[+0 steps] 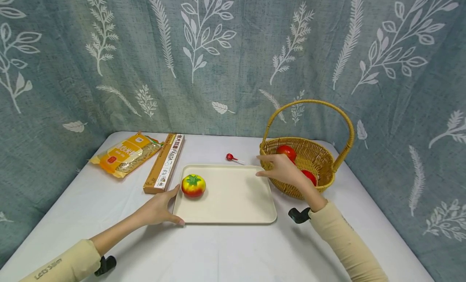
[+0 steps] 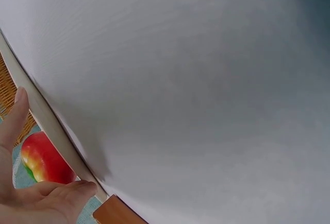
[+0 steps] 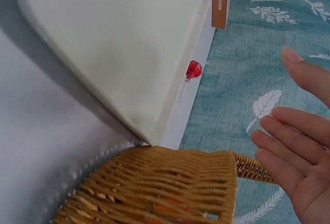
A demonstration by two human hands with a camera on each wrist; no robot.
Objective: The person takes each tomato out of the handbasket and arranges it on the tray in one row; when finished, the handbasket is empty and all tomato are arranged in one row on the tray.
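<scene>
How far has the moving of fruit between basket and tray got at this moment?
Done: one tomato lies on the tray. In hand: the left hand touches the tray's edge; the right hand, open and holding nothing, hovers by the basket. Left: two red fruits lie in the basket.

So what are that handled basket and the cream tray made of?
The basket looks like woven wicker or rattan: golden strands, twisted hoop handle. The tray seems to be matte plastic or melamine, smooth with a rounded raised rim; I can't tell which.
</scene>
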